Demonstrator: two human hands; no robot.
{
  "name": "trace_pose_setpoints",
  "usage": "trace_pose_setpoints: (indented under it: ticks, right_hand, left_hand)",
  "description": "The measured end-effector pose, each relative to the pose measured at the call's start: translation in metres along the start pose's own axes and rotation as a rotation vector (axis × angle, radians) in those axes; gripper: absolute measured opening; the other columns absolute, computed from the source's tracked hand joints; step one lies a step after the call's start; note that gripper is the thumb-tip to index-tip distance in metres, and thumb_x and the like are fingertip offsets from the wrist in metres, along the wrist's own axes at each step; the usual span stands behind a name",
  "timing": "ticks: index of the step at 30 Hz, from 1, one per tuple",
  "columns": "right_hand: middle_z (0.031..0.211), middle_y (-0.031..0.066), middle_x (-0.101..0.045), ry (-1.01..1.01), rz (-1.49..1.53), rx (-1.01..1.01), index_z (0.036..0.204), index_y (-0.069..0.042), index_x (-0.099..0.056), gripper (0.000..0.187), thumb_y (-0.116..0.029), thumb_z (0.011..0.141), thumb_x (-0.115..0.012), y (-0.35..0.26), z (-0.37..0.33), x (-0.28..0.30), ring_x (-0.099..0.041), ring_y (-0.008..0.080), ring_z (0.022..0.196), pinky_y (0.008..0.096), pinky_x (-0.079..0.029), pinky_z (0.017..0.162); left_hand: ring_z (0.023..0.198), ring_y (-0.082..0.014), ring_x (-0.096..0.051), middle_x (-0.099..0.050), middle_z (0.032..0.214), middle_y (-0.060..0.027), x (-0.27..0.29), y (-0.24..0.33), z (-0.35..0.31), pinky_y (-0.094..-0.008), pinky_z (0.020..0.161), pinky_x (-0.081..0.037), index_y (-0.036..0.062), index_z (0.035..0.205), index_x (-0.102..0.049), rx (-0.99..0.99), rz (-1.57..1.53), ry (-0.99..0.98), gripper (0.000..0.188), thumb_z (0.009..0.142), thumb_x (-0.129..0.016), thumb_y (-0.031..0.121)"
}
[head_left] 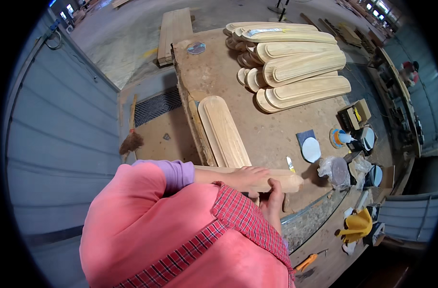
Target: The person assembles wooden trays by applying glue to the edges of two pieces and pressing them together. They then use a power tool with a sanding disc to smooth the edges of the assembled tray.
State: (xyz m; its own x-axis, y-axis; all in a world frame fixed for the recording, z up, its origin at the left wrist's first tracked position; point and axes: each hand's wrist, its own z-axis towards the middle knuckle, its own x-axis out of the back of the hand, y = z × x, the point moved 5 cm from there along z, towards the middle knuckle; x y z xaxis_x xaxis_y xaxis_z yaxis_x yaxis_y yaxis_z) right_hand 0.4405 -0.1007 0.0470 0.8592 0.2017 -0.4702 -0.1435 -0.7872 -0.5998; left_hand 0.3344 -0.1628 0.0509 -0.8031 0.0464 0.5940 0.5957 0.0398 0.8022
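Observation:
A pale wooden board [287,181] with a rounded end lies crosswise near my body at the workbench's near side. My left hand [252,177] rests flat on its top, fingers stretched to the right. At the near edge, my right hand [273,194] grips the board, its fingertips on the upper face. Some of its fingers are hidden below the edge. A small dark thing [251,195] shows beside my hands; its kind is not clear. Another round-ended wooden board [223,132] lies just beyond, pointing away along the bench's left edge.
Stacked round-ended boards [305,67] cover the bench's far right. On the right are a white sanding disc [311,150], a squeeze bottle [344,138], an open box [355,114] and a plastic-wrapped disc stack [335,173]. A broom [132,137] stands left; an orange-handled tool [306,262] lies lower right.

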Motion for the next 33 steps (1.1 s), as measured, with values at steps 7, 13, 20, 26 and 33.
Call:
trace_pose_setpoints:
  ticks: [7,13,20,26,33]
  right_hand:
    - [0.090,0.0082,-0.063,0.101,0.168,0.002,0.107,-0.005,-0.054,0.025,-0.019,0.087,-0.055,0.022,-0.014,0.044,-0.060,0.0194,0.072,0.0314,-0.047,0.055]
    - [0.093,0.0100,-0.062,0.049,0.210,0.001,0.108,-0.002,-0.054,0.026,-0.020,0.089,-0.053,0.034,-0.018,0.052,-0.059,0.0210,0.071,0.0355,-0.052,0.063]
    - [0.109,0.0143,-0.061,-0.030,0.240,-0.020,0.116,0.000,-0.051,0.033,-0.021,0.090,-0.053,0.032,-0.025,0.051,-0.062,0.0284,0.092,0.0474,-0.053,0.083]
    - [0.116,0.0158,-0.058,-0.059,0.220,0.060,0.120,0.000,-0.049,0.034,-0.020,0.092,-0.053,0.038,-0.022,0.063,-0.060,0.0299,0.103,0.0463,-0.053,0.086]
    - [0.125,0.0138,-0.055,-0.193,0.302,0.138,0.126,-0.003,-0.048,0.038,-0.023,0.094,-0.054,0.040,-0.019,0.079,-0.055,0.0291,0.115,0.0475,-0.051,0.092]
  left_hand:
    - [0.114,-0.0357,-0.048,-0.051,0.127,-0.0181,0.093,-0.156,-0.173,-0.0477,0.098,-0.035,0.0055,0.129,-0.046,0.702,0.428,0.750,0.064,0.079,-0.066,0.040]
    - [0.133,-0.0359,-0.033,-0.038,0.141,-0.0202,0.124,-0.201,-0.340,-0.0561,0.103,-0.028,0.0097,0.133,-0.043,1.427,0.527,1.125,0.083,0.068,-0.074,0.050]
    - [0.122,-0.0331,-0.048,-0.051,0.133,-0.0108,0.044,-0.248,-0.350,-0.0507,0.103,-0.037,0.0137,0.133,-0.045,0.812,-1.594,1.345,0.077,0.077,-0.063,0.064]
    - [0.116,-0.0295,-0.054,-0.056,0.127,-0.0103,0.047,-0.307,-0.331,-0.0460,0.097,-0.044,0.0120,0.129,-0.050,0.763,-1.579,1.591,0.058,0.087,-0.060,0.051]
    - [0.125,-0.0259,-0.048,-0.050,0.135,-0.0074,0.076,-0.267,-0.316,-0.0427,0.104,-0.039,0.0121,0.136,-0.044,0.447,-1.541,1.637,0.054,0.095,-0.049,0.047]
